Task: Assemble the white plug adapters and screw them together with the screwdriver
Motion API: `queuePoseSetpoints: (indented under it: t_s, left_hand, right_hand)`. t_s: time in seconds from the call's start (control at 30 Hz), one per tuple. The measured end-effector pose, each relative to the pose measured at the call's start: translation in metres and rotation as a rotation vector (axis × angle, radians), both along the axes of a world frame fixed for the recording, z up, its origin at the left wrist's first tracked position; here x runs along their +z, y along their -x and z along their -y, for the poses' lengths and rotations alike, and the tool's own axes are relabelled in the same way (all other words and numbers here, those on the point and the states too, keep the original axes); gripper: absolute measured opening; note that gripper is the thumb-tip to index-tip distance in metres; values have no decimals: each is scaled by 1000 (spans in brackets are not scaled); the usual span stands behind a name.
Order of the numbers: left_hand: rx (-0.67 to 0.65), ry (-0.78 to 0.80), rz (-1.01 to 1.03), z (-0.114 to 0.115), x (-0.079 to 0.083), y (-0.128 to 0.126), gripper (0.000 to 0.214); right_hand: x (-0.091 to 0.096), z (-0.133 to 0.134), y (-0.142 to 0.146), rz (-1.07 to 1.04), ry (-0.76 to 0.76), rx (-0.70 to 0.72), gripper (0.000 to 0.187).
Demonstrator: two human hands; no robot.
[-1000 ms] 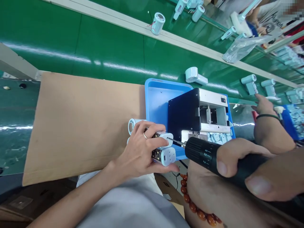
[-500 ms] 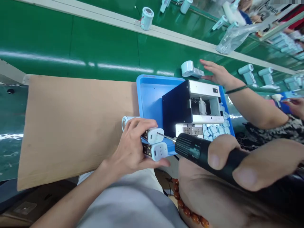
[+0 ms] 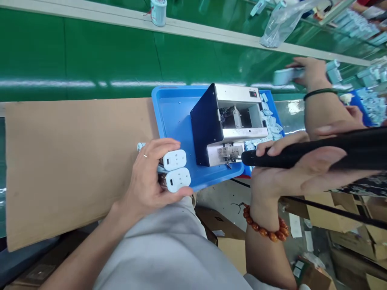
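Observation:
My left hand (image 3: 151,173) is wrapped round two light-blue handheld fan bodies, side by side. The upper fan body (image 3: 174,160) and the lower fan body (image 3: 178,180) turn their end caps, with small holes and a slot, toward the right. My right hand (image 3: 290,173) grips a black electric screwdriver (image 3: 290,151). Its tip is at the metal outlet block (image 3: 230,153) of a screw feeder (image 3: 208,125), a black and silver box. Whether a screw sits on the tip I cannot tell.
The feeder stands in a blue tray (image 3: 172,112) beside a bin of small light-blue caps (image 3: 272,125). Cardboard (image 3: 75,169) covers the bench at left. A co-worker's hand (image 3: 313,72) holds a light-blue fan part (image 3: 284,76) over the green belt (image 3: 115,52).
My right hand has drawn the screwdriver away from the upper fan body to the feeder's outlet. The co-worker's hand has picked up a fan part and moved right. The view has shifted.

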State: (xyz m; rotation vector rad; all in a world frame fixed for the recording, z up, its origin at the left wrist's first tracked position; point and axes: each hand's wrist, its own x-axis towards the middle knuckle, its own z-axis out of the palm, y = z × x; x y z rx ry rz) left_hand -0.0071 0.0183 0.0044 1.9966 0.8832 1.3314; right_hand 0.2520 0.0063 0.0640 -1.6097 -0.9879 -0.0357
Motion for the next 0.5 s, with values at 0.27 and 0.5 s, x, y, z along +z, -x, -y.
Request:
queuePoseSetpoints:
  t_s: [0.27,0.5]
  left_hand:
    - [2,15,-17,3,-1,0,76]
    - [12,42,-42,2,2,-2,78]
  right_hand:
    - [-8,-3,-9,49,51,207,78]
    - [-12,-3,1,160,-497,372,45]
